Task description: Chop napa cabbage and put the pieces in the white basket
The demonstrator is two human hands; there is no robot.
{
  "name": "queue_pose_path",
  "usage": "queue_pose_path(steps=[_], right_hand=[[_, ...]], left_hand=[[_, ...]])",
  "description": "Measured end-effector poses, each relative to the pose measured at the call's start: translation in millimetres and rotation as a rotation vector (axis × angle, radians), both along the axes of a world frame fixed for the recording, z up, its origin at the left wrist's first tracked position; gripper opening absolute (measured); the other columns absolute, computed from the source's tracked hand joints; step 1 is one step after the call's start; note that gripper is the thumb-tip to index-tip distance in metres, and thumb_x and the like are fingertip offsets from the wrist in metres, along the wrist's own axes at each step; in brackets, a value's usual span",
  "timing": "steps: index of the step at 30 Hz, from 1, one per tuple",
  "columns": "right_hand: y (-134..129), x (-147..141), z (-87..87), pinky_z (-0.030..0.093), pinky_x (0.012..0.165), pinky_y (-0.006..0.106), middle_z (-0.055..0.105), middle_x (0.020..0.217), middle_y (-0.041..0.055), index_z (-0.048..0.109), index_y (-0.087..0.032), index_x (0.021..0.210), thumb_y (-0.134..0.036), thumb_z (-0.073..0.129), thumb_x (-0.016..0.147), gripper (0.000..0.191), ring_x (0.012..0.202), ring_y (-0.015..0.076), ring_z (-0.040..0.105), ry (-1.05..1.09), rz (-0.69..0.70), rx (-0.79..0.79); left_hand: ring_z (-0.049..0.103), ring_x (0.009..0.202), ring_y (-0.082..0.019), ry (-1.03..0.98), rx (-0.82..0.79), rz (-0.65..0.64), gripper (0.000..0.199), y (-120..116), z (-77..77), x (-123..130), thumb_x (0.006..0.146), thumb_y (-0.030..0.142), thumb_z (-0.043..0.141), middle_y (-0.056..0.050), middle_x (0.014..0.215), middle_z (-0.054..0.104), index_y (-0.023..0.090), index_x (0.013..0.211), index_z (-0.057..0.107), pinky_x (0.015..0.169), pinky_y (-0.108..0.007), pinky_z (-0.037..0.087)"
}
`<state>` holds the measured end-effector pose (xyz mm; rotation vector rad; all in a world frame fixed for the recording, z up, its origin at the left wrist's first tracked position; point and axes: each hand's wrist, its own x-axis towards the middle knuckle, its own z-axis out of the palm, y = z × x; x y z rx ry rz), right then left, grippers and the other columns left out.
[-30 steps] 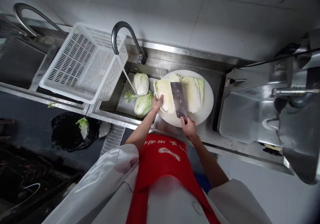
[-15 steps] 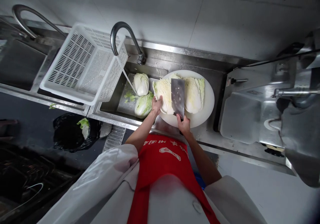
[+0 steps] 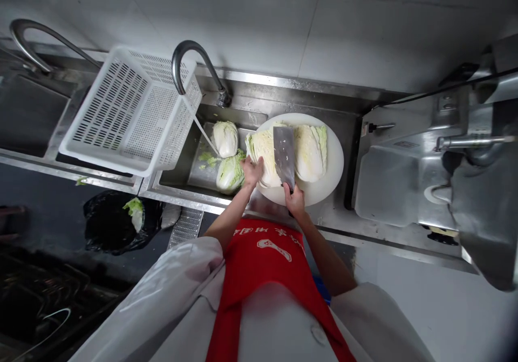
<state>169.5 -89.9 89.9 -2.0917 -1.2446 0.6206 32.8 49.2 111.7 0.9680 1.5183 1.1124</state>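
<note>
While the right hand (image 3: 295, 200) is wrapped round the handle of a cleaver (image 3: 284, 154) at the centre of the frame, the left hand (image 3: 252, 172), loosely spread, has its thumb against the left cabbage piece (image 3: 265, 146); whether its fingers grip, I cannot tell. That piece and the right cabbage piece (image 3: 311, 153) lie on a white board (image 3: 334, 162), the blade partly hiding the space between. Left of centre, 2 whole cabbages (image 3: 225, 138) sit in the sink (image 3: 199, 174) beside a stream of water (image 3: 201, 128). At upper left, a faucet (image 3: 190, 46) arches before a white basket (image 3: 148, 115); at lower left is a black bag (image 3: 101, 224)
</note>
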Motion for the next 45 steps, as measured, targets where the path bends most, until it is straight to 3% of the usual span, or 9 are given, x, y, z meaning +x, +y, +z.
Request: queue_pose_path(steps=[4, 8, 12, 19, 23, 26, 29, 33, 45], right_hand=[[-3, -3, 3.1, 0.05, 0.077, 0.033, 0.078, 0.098, 0.0196, 0.068, -0.014, 0.108, -0.054, 0.037, 0.108, 0.051, 0.093, 0.0304, 0.074, -0.015, 0.013, -0.033], [-19, -5, 0.5, 0.047, 0.075, 0.031, 0.077, 0.093, 0.0171, 0.067, -0.015, 0.106, -0.051, 0.038, 0.109, 0.046, 0.086, 0.0285, 0.072, -0.059, 0.049, -0.078], [-31, -8, -4.5, 0.044, 0.074, 0.029, 0.076, 0.089, 0.0135, 0.066, -0.016, 0.105, -0.047, 0.043, 0.11, 0.039, 0.084, 0.026, 0.072, -0.098, 0.075, -0.164], [-5, -21, -5.8, 0.044, 0.076, 0.029, 0.076, 0.091, 0.0149, 0.066, -0.014, 0.107, -0.043, 0.042, 0.111, 0.038, 0.085, 0.0262, 0.072, -0.094, 0.07, -0.126], [-4, -14, -9.8, 0.047, 0.076, 0.031, 0.077, 0.095, 0.0172, 0.067, -0.013, 0.111, -0.045, 0.043, 0.11, 0.04, 0.09, 0.0289, 0.073, -0.027, 0.009, -0.049], [-5, -14, -12.4, 0.048, 0.073, 0.031, 0.078, 0.093, 0.0172, 0.068, -0.013, 0.111, -0.047, 0.041, 0.11, 0.043, 0.089, 0.0296, 0.074, -0.009, -0.028, -0.028], [-4, -22, -9.7, 0.048, 0.073, 0.031, 0.078, 0.093, 0.0175, 0.068, -0.014, 0.11, -0.045, 0.042, 0.111, 0.04, 0.087, 0.0291, 0.074, -0.061, -0.006, -0.068], [-8, -31, 0.7, 0.046, 0.073, 0.031, 0.078, 0.096, 0.0178, 0.066, -0.014, 0.114, -0.037, 0.043, 0.112, 0.033, 0.084, 0.0273, 0.075, -0.157, 0.107, -0.151], [-4, -26, 8.6, 0.045, 0.078, 0.031, 0.077, 0.101, 0.017, 0.065, -0.011, 0.125, -0.038, 0.042, 0.114, 0.037, 0.089, 0.0269, 0.073, -0.099, 0.138, -0.175]], left_hand=[[0.022, 0.165, -0.03, 0.317, 0.3, -0.133, 0.075, -17, 2.7, 7, 0.098, 0.037, 0.071, -0.021, 0.173, 0.025, 0.018, 0.164, 0.04, 0.135, -0.049, 0.017], [0.005, 0.169, -0.026, 0.3, 0.305, -0.16, 0.063, -25, -5.7, 15, 0.102, 0.037, 0.061, -0.014, 0.18, 0.014, 0.023, 0.162, 0.046, 0.136, -0.049, 0.005], [0.008, 0.169, -0.024, 0.3, 0.284, -0.129, 0.061, -22, -14.8, 15, 0.105, 0.035, 0.055, -0.017, 0.18, 0.016, 0.019, 0.163, 0.045, 0.136, -0.046, 0.007], [0.013, 0.168, -0.024, 0.368, 0.277, -0.195, 0.06, -19, -16.6, 5, 0.108, 0.031, 0.044, -0.022, 0.178, 0.02, 0.011, 0.164, 0.04, 0.136, -0.049, 0.01], [0.01, 0.169, -0.025, 0.25, 0.347, -0.302, 0.064, -35, -14.2, -16, 0.103, 0.047, 0.061, -0.012, 0.18, 0.016, 0.022, 0.161, 0.048, 0.137, -0.045, 0.013], [0.002, 0.169, -0.031, 0.331, 0.345, -0.459, 0.084, -52, -18.3, -26, 0.094, 0.062, 0.071, -0.007, 0.183, 0.0, 0.029, 0.166, 0.04, 0.136, -0.049, 0.016], [-0.012, 0.166, -0.039, 0.491, 0.348, -0.594, 0.111, -59, -26.4, -29, 0.087, 0.073, 0.072, -0.015, 0.18, -0.015, 0.021, 0.172, 0.023, 0.135, -0.058, 0.011], [-0.019, 0.164, -0.041, 0.622, 0.378, -0.636, 0.114, -58, -37.3, -31, 0.095, 0.077, 0.057, -0.026, 0.176, -0.023, 0.008, 0.172, 0.009, 0.135, -0.059, 0.005], [-0.01, 0.166, -0.04, 0.663, 0.34, -0.686, 0.118, -53, -42.7, -34, 0.094, 0.08, 0.054, -0.029, 0.176, -0.016, 0.01, 0.173, 0.004, 0.133, -0.063, 0.009]])
